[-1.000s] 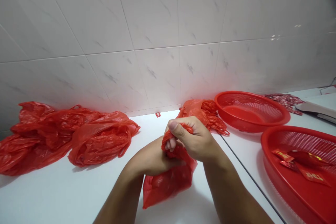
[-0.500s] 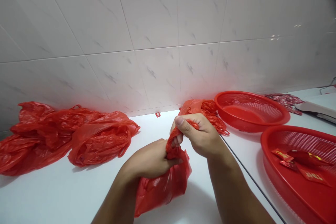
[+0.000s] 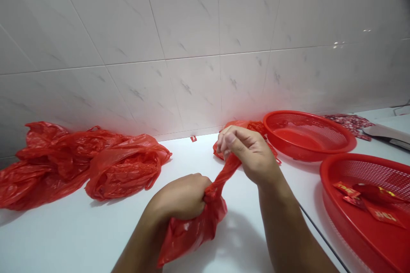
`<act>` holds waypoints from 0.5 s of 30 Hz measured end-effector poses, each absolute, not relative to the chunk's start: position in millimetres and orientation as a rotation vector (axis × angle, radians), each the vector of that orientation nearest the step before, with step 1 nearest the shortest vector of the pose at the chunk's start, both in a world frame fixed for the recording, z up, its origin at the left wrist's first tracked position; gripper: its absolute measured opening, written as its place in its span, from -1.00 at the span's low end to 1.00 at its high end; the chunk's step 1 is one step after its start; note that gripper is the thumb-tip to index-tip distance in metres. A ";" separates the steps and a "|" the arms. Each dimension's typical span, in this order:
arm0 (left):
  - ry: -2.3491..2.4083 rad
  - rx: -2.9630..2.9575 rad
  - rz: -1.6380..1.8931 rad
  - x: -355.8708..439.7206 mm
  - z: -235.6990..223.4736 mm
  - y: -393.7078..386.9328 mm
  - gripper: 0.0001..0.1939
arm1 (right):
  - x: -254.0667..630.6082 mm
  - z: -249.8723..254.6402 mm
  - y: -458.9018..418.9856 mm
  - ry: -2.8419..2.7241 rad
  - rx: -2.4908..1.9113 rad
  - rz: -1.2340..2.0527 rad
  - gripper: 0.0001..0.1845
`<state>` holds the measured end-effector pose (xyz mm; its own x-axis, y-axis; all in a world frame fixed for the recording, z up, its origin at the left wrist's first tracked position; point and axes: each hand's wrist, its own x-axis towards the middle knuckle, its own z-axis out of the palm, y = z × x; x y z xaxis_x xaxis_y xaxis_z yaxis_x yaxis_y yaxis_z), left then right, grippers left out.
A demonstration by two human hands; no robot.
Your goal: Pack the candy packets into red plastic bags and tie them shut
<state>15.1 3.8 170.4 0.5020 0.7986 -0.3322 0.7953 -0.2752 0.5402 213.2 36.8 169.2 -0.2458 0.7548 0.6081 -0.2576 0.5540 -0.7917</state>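
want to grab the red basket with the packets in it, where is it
In the head view, the red mesh basket sits at the lower right on the white counter, right of the right hand and nearer the camera than a second red basket.

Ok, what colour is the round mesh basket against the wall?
The round mesh basket is solid bright red, with a perforated band; clearest in the head view.

"From where is the scene viewed?"
"From a single camera worn on the head."
"Which way is it faced?"
"Forward and down: the desk (image 3: 80, 234) is looked down on, and the tiled wall (image 3: 192, 51) is seen beyond it."
"How near is it set?"
"Close: the left hand (image 3: 179, 196) and right hand (image 3: 250, 153) are framed at short range, low in the picture."
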 end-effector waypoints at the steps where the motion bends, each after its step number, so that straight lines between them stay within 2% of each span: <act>1: 1.344 2.101 -0.072 16.4 171.4 3.6 -0.88 | 214.7 167.1 42.8 -1.506 -0.457 1.004 -0.52; 5: 1.442 2.175 -0.201 20.0 172.9 2.0 -0.82 | 206.2 138.0 83.1 -1.454 -0.585 1.066 -0.44; 9: 1.413 2.175 -0.223 21.0 173.8 0.0 -0.84 | 168.4 70.0 124.8 -1.557 -0.850 1.198 -0.36; 15: 1.325 2.118 -0.183 19.5 176.1 0.0 -0.57 | 117.2 -21.7 133.2 -1.587 -0.918 1.220 -0.43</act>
